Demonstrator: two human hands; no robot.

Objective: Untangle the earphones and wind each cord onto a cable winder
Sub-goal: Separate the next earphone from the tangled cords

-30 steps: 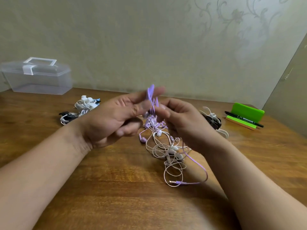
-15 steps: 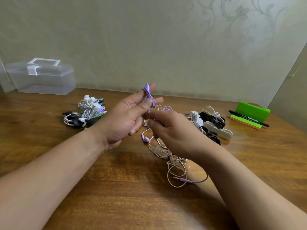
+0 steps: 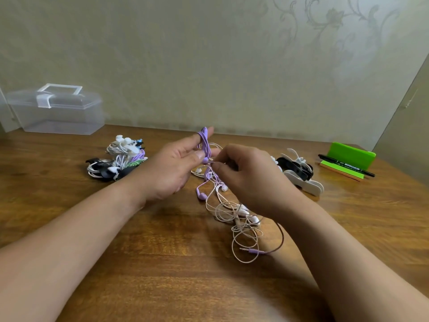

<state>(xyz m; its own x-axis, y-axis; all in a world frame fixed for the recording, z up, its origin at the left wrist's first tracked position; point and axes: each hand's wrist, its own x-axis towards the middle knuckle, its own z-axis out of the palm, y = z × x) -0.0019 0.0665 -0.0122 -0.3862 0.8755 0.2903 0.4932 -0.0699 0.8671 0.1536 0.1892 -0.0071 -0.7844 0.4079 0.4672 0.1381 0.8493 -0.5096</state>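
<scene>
tugging risk: left hand (image 3: 171,168) pinches purple cord (image 3: 205,142), right hand (image 3: 250,177) pinches a strand (image 3: 211,161) beside it; tangle (image 3: 232,212) below may tighten.

Brown wooden table (image 3: 162,263): varnished, semi-glossy, grain visible. Thin purple plastic-coated earphone cord (image 3: 205,145): smooth, slight sheen. Tangled pale pink-white earphone cords (image 3: 234,212): same smooth coating, buds glossy white plastic. Purple-sleeved jack plug (image 3: 251,251): shiny bare metal tip. Flat white cable winders (image 3: 306,183): matt, plastic or foam, can't tell. Clear rectangular plastic box (image 3: 69,117): transparent, smooth. Bright green plastic stand (image 3: 350,155): smooth, glossy. Black pen (image 3: 346,165): glossy plastic. Beige wall (image 3: 209,66): matt, faint floral pattern.
</scene>
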